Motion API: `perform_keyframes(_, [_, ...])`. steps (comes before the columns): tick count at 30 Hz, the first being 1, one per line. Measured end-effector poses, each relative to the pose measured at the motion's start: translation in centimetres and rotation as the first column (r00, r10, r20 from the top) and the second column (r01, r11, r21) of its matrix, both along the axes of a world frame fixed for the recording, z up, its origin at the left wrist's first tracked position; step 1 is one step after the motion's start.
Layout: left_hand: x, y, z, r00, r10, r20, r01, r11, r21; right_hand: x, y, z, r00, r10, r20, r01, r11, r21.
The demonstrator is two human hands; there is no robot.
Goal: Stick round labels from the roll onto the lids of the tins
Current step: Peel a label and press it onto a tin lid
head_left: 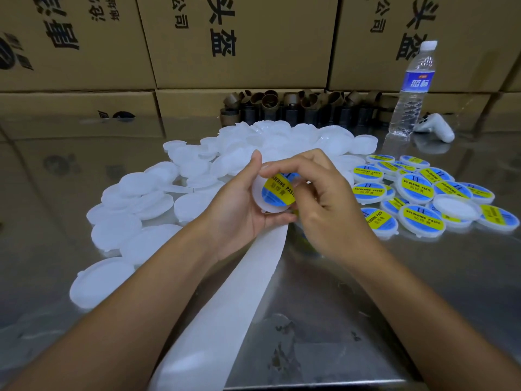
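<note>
A shiny metal counter [338, 292] fills the view and mirrors the wall of stacked cardboard boxes [239, 38] behind it, which are printed with large black characters. Along the foot of the boxes stands a row of empty cardboard cores [270, 101], and to the right of them a clear water bottle [413, 88] with a blue wrapper stands upright, just beside a white handheld device [435, 127] lying on its side. A loose heap of plain white lids [158, 198] spreads over the left and middle of the counter, while the labelled lids [417, 187] lie overlapping on the right. Above the middle of the counter the left hand [239, 213] cups one lid [258, 193] from below and the left, thumb up along its rim and fingers curled under it, with its face tilted up towards the camera. The right hand [321, 204] is curled over it, forefinger bent along the top edge and thumb down on the label [277, 190], pinching it at the lid's right side. The label is round and blue with a yellow band reading SOLDERING PASTE, and the band runs diagonally from upper left to lower right. A white backing strip [234, 300] runs lengthwise from under the hands down and left to the bottom edge of the view
</note>
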State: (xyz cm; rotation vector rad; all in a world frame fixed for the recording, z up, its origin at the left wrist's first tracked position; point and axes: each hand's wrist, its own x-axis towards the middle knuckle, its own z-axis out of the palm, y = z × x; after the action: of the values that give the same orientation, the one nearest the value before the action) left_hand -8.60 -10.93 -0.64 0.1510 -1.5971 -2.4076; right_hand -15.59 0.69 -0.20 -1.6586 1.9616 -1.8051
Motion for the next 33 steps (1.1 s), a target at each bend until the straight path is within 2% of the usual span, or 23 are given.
perform_keyframes(13, [0.24,0.12,0.18,0.999,-0.052,-0.012,0.053,0.998,0.044,0.1,0.16,-0.24,0.989,-0.03,-0.144,0.038,0.998,0.05])
perform_keyframes(33, [0.03,0.06,0.01,0.998,-0.066,-0.011,0.066,0.995,0.073,0.06,0.07,-0.24,0.982,-0.09,-0.165,0.099,0.994,0.05])
